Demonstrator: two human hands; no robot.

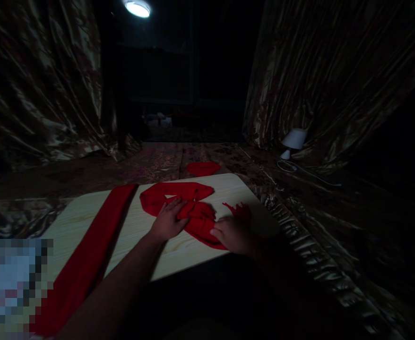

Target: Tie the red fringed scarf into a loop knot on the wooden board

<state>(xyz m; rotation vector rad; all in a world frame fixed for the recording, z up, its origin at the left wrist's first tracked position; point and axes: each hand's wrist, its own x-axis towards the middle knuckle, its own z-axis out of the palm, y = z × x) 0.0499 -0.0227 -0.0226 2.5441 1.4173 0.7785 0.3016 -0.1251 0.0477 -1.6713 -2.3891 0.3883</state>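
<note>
Grips the red cloth (201,225) with the right hand (233,234), just in from the table's (229,186) near edge, with fingers curled and thumb closed on it, likely to steady it. Rests the left hand (170,220) on the cloth with fingers slightly apart, probably to keep it flat. Has a long red strip (96,241) toward the left edge, apparently kept aside. Shows a red piece (203,168) beyond the far edge and a lamp (295,139) past the far right corner.
</note>
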